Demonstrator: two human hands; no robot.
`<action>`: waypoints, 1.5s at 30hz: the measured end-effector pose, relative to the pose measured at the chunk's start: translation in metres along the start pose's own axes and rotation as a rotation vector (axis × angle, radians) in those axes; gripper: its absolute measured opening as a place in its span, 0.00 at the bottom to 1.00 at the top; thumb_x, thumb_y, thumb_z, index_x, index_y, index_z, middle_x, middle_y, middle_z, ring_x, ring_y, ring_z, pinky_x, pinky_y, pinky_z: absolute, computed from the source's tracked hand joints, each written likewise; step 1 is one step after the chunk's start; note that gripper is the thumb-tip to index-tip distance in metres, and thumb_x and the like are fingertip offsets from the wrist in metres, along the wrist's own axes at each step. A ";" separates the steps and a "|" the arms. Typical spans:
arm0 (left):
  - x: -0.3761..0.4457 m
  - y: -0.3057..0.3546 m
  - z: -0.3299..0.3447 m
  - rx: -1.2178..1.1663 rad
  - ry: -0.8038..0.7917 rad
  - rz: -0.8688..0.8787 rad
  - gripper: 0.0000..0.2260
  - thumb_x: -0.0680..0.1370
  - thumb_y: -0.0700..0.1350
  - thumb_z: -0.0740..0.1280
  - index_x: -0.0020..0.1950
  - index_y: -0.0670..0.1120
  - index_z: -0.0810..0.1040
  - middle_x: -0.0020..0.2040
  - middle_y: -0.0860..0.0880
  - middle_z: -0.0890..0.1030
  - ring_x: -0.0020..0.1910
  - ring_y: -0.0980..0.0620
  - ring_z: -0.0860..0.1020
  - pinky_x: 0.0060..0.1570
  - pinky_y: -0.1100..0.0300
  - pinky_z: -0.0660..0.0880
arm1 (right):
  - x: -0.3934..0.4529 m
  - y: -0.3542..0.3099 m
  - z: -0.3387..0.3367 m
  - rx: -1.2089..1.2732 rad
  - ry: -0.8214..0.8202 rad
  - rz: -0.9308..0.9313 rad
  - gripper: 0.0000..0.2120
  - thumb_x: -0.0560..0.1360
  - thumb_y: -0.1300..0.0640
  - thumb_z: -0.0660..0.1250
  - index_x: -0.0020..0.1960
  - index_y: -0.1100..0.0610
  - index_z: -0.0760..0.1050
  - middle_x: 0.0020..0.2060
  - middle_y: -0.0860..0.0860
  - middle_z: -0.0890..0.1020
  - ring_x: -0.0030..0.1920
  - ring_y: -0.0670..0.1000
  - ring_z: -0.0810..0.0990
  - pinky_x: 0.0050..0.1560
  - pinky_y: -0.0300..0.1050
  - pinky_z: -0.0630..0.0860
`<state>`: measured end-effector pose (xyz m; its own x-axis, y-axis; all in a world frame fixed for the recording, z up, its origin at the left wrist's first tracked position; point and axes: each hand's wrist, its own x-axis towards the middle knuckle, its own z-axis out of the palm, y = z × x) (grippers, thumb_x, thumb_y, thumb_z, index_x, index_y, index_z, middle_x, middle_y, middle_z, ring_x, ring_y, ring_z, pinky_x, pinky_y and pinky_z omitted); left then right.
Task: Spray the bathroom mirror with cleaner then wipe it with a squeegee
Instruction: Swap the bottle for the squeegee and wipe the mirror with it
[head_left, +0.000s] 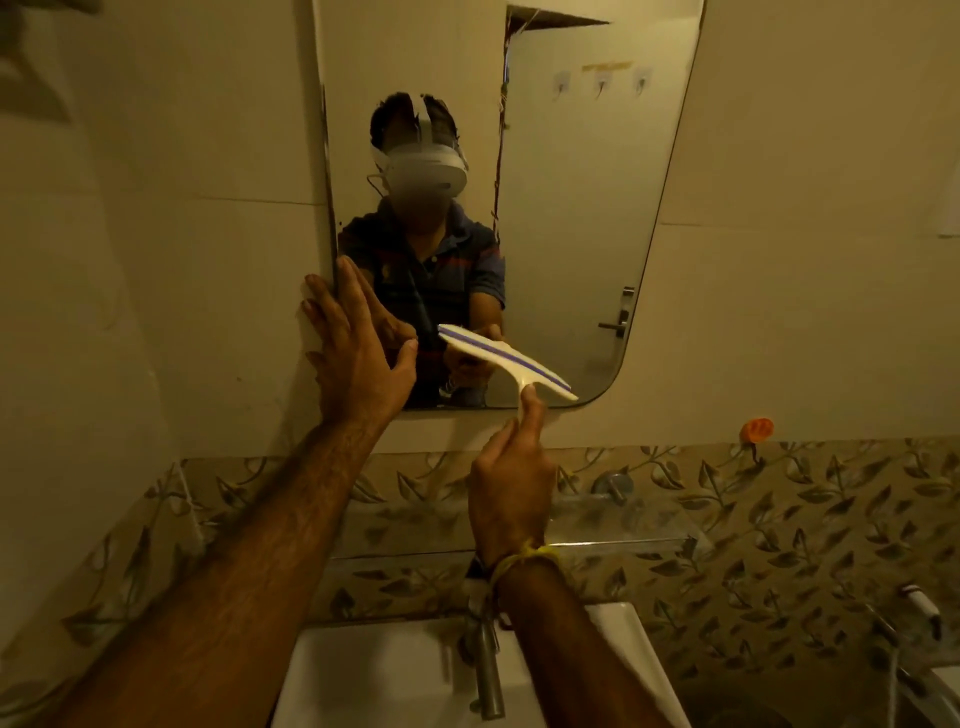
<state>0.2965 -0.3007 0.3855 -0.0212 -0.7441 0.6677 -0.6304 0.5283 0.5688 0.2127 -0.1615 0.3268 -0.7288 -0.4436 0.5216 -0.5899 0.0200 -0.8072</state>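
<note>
The squeegee (506, 361) is held in the right hand (511, 499), which is closed around its short handle with the fingers pointing up toward the head; the handle rises from the hand to the middle of the blade bar. The bar's long axis runs diagonally, its upper-left end higher and its lower-right end near the rounded bottom-right corner of the mirror (571, 208). The squeegee lies over the lowest part of the glass, just above the bottom edge; whether the blade edge actually presses the glass cannot be told from this view. The left hand (358, 353) is spread wide and flat, holding nothing, its fingers braced across the mirror's lower-left edge and the adjoining wall (156, 234). The right hand is therefore the working hand and the nearer one to the tool; the left serves only as a steadying support. The squeegee is cream-white plastic with a thin purple stripe along the length of the bar. The mirror hangs directly ahead of the person, above the sink (395, 675) and tap (485, 665). No spray bottle is visible, so the spraying step is judged complete and the wiping stroke in hand.
</note>
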 end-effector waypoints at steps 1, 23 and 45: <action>0.001 -0.002 0.000 -0.023 0.009 -0.003 0.46 0.79 0.53 0.69 0.81 0.52 0.36 0.82 0.43 0.38 0.81 0.39 0.43 0.68 0.27 0.63 | 0.008 -0.006 -0.001 0.006 0.003 -0.029 0.23 0.83 0.55 0.53 0.77 0.47 0.57 0.35 0.52 0.77 0.29 0.45 0.72 0.25 0.31 0.65; -0.018 -0.044 -0.030 -0.136 -0.031 -0.135 0.43 0.80 0.45 0.69 0.82 0.52 0.39 0.82 0.51 0.39 0.81 0.47 0.46 0.63 0.57 0.70 | 0.018 -0.023 0.017 -0.499 -0.272 -0.668 0.36 0.77 0.64 0.61 0.79 0.49 0.51 0.30 0.55 0.73 0.23 0.56 0.73 0.22 0.45 0.67; -0.022 -0.043 -0.040 -0.216 -0.011 -0.243 0.46 0.77 0.31 0.65 0.81 0.57 0.37 0.81 0.46 0.59 0.52 0.47 0.81 0.34 0.61 0.77 | 0.039 -0.052 0.038 -0.386 -0.243 -0.909 0.32 0.78 0.65 0.60 0.79 0.51 0.55 0.38 0.61 0.77 0.25 0.56 0.76 0.24 0.51 0.79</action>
<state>0.3551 -0.2906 0.3654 0.1000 -0.8629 0.4954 -0.4390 0.4085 0.8002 0.2286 -0.2138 0.3786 0.1161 -0.6040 0.7885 -0.9886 -0.1466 0.0333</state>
